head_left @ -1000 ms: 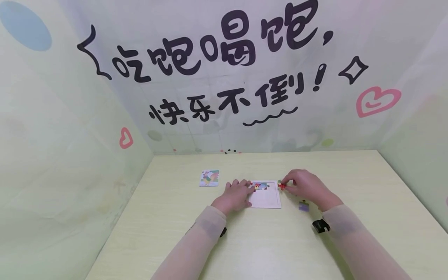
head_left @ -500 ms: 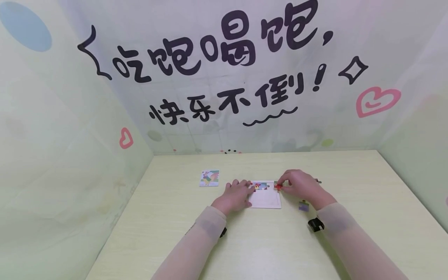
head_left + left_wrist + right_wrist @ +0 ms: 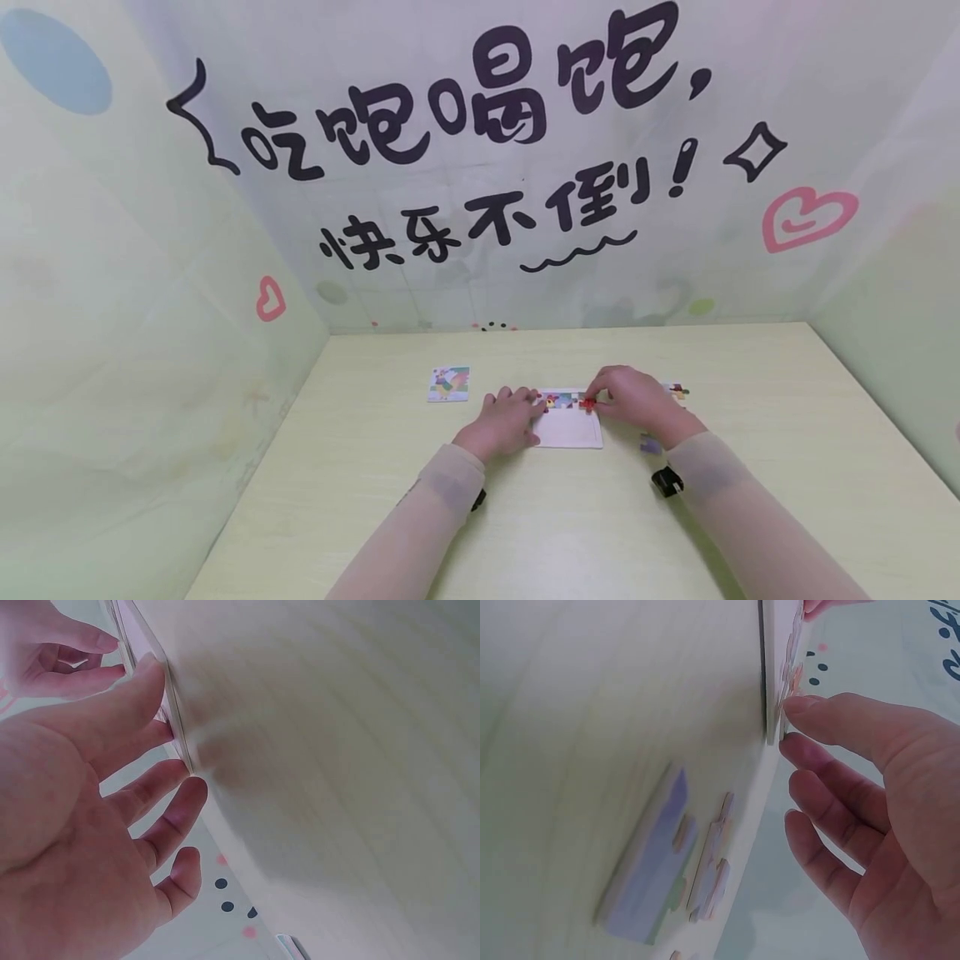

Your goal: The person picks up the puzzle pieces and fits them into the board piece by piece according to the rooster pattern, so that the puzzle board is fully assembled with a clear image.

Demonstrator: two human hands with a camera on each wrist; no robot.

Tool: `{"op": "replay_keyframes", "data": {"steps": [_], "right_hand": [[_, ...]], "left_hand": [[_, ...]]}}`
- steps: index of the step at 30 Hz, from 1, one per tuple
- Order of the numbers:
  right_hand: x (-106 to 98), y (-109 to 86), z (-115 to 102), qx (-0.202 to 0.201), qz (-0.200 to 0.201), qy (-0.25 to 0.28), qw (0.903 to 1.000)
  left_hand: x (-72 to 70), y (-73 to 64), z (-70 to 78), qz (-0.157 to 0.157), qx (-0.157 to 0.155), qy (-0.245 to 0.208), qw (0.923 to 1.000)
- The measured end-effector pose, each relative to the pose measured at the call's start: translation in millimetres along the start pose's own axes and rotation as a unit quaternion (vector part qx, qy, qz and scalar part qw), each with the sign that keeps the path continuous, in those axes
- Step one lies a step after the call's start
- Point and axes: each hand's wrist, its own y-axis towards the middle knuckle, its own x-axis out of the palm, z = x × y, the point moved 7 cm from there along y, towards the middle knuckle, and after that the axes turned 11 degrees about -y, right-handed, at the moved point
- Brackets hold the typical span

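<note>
A shallow white puzzle tray (image 3: 567, 431) lies flat on the table, with a short row of joined puzzle pieces (image 3: 558, 401) along its far edge. My left hand (image 3: 504, 423) rests on the tray's left side, fingers spread; in the left wrist view its thumb and fingertips touch the tray edge (image 3: 177, 712). Thumb and forefinger of my right hand (image 3: 633, 400) pinch a red-patterned puzzle piece (image 3: 587, 405) at the right end of that row. From the right wrist view, those fingertips are right at the tray's end (image 3: 772, 712), partly covering the piece.
To the right of the tray lie a purple puzzle piece (image 3: 649, 445) and several other loose pieces (image 3: 679, 391), partly behind the right hand and wrist. A square picture card (image 3: 448, 384) lies back left. A printed backdrop (image 3: 525, 300) closes off the table's far edge.
The right hand has slid left with the red-patterned piece, from beside the tray's right edge to the end of the row. Loose pieces behind it have come into view. The left hand stays put.
</note>
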Motion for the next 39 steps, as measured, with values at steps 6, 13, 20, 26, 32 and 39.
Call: {"op": "replay_keyframes", "data": {"steps": [6, 13, 20, 26, 32, 39], "right_hand": [[5.3, 4.2, -5.4, -0.018, 0.003, -0.013, 0.9998], [4.0, 3.5, -9.0, -0.018, 0.012, -0.033, 0.9992], [1.2, 3.6, -12.6, -0.020, 0.016, -0.040, 0.9989], [3.3, 4.3, -13.9, -0.011, 0.004, -0.042, 0.9990], [4.6, 4.2, -14.9, -0.008, 0.001, -0.042, 0.9991], [6.9, 4.0, -9.9, 0.005, -0.003, -0.027, 0.9996]], "left_hand": [[3.5, 3.1, -2.2, 0.001, 0.000, -0.002, 1.0000], [4.7, 4.8, -3.8, 0.005, 0.002, 0.006, 1.0000], [6.4, 7.1, -5.1, 0.003, 0.000, 0.001, 1.0000], [7.5, 7.5, -5.7, 0.002, -0.002, 0.000, 1.0000], [6.7, 6.5, -5.3, 0.002, -0.002, 0.001, 1.0000], [1.6, 4.7, -3.2, 0.010, -0.001, -0.007, 0.9999]]}}
